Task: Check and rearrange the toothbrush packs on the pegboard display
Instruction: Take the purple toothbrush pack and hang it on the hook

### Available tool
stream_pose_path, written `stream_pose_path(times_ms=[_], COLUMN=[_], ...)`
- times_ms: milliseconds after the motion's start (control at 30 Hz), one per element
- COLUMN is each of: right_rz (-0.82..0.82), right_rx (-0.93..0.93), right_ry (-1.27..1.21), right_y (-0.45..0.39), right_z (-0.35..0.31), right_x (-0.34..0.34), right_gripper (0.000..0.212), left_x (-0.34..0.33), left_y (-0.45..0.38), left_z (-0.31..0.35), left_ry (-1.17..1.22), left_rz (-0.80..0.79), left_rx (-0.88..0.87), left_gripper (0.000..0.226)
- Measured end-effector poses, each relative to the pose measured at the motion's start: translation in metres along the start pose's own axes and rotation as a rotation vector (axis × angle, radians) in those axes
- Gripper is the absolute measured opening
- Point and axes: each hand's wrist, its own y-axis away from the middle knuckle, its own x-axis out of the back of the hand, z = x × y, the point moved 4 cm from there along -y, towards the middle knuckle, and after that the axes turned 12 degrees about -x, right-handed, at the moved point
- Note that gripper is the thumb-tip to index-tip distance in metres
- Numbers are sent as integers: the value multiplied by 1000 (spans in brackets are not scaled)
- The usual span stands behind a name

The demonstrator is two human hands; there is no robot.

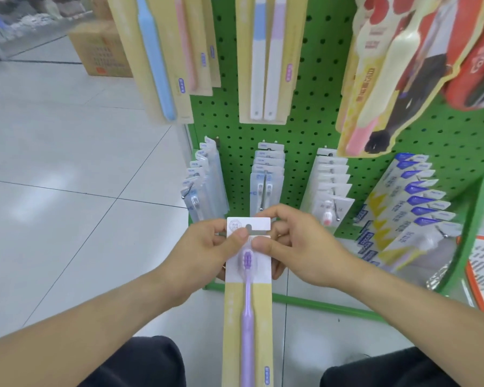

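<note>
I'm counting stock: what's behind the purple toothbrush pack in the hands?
Behind the yellow-and-white purple toothbrush pack, finger parts of both hands, left and right, show. Whether more packs sit behind is hidden.

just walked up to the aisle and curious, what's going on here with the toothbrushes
A person is holding one toothbrush pack, with a purple brush, in front of a green pegboard. The left hand and right hand both pinch its top card near the hang hole. It is off the hooks; other packs hang behind.
</note>
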Motion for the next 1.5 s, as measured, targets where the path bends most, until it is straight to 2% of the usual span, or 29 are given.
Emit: stream_pose_path(times_ms=[100, 267, 367, 467, 533, 600, 667, 933, 1100, 1300, 1433, 1500], right_rz=[46, 85, 135, 303, 310, 189, 94, 299, 331, 275, 366, 396], right_rx=[12, 4, -15, 97, 201, 257, 235, 233, 327, 367, 336, 252], right_ry=[78, 7, -21, 262, 384, 408, 436, 602, 547, 534, 410, 308], right_y=[2, 3, 4, 7, 10, 12, 13, 5, 5, 5, 9, 8], right_z=[-1, -1, 1, -2, -10, -12, -12, -13, -17, -18, -16, -14], right_x=[8, 17, 21, 28, 24, 13, 3, -6, -6, -7, -6, -2], right_gripper=[28, 29, 36, 48, 40, 36, 35, 18, 13, 44, 42, 45], left_x=[-11, -12, -11, -10, -9, -8, -8, -11, -9, 6, 6, 8], left_y=[-3, -10, -12, -14, -15, -15, -14, -7, -3, -4, -5, -6], left_z=[0, 1, 5, 5, 6, 7, 8, 12, 15, 21, 26, 28], left_ry=[39, 86, 88, 55, 55, 65, 75, 168, 190, 200, 200, 218], left_rz=[-135, -208, -158, -45, 0, 22, 38, 15, 33, 189, 207, 236], left_rx=[58, 70, 23, 25, 29, 19, 18, 64, 23, -35, -78, -110], left_gripper=[27, 29, 27, 22, 21, 21, 21, 25, 27, 24, 23, 22])
